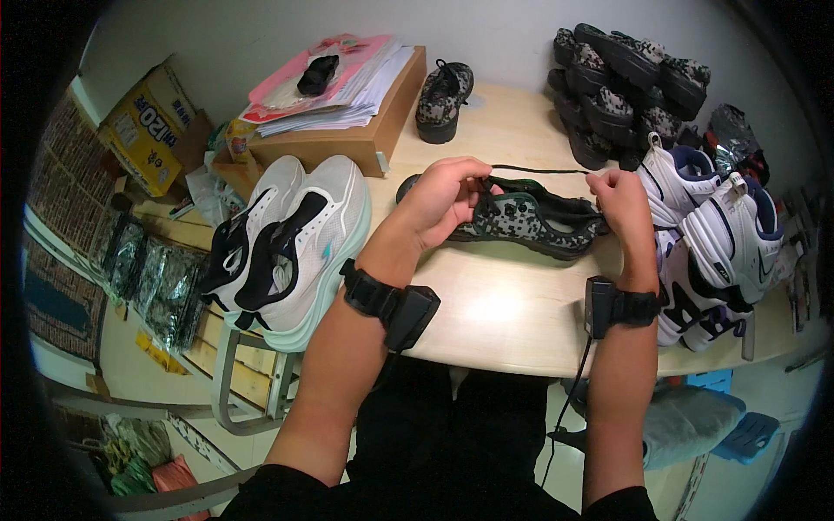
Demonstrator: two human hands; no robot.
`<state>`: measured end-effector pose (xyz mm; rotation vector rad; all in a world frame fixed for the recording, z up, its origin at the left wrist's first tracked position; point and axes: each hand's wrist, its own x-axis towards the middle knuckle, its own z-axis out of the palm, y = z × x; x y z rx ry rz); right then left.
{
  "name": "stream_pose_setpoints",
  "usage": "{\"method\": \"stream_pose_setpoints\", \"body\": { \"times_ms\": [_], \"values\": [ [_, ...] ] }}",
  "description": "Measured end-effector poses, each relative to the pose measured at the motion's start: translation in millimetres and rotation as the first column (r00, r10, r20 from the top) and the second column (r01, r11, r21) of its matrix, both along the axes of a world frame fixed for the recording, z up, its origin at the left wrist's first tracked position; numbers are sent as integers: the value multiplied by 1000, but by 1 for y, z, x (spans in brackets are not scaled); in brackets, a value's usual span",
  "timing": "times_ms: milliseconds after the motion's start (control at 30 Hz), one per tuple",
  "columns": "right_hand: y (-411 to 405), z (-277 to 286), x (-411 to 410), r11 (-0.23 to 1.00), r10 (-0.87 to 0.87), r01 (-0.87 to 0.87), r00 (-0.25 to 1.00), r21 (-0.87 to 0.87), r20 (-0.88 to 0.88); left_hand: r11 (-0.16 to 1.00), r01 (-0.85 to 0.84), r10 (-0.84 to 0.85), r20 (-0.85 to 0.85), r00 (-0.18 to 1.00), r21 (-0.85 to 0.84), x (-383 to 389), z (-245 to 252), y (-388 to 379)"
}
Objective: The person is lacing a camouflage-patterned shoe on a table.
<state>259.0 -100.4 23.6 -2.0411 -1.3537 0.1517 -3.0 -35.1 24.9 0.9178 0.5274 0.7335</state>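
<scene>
A black and grey digital-camouflage canvas shoe (521, 218) lies before me on the light wooden table, its toe to the left and its heel to the right. My left hand (453, 198) is at the shoe's lacing, with thumb and fingers closed on the black shoelace beside the eyelets. From there the shoelace (537, 170) stretches to the right above the shoe's opening. Its far end is pinched in my right hand (612, 192), which is over the heel. Part of the toe is hidden behind my left hand. Both wrists carry strapped black devices.
White-grey running shoes (345, 215) stand at the left edge, white sneakers (733, 241) at the right. A cardboard box (391, 124) bears papers. Behind are one laced camouflage shoe (444, 104) and a pile of camouflage shoes (606, 111). A cable hangs from the right wrist device.
</scene>
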Motion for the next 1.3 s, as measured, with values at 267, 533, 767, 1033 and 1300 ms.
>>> {"method": "stream_pose_setpoints", "body": {
  "times_ms": [267,533,767,1033,1300],
  "values": [
    [-24,32,-6,769,613,-17,-264,639,-745,997,9,-5,-58,998,70,0,-3,0],
    [-26,41,-26,605,779,218,-358,766,-514,996,-5,11,-75,997,87,0,-6,2],
    [-12,24,-45,864,486,-69,374,499,-790,990,-9,35,-184,982,138,5,5,-7],
    [-13,20,-81,805,571,-210,526,554,-630,983,-38,72,-186,980,179,9,-4,-8],
    [-1,0,-85,828,456,-294,849,478,-266,957,-109,137,-89,986,268,28,-12,-18]
  ]
}}
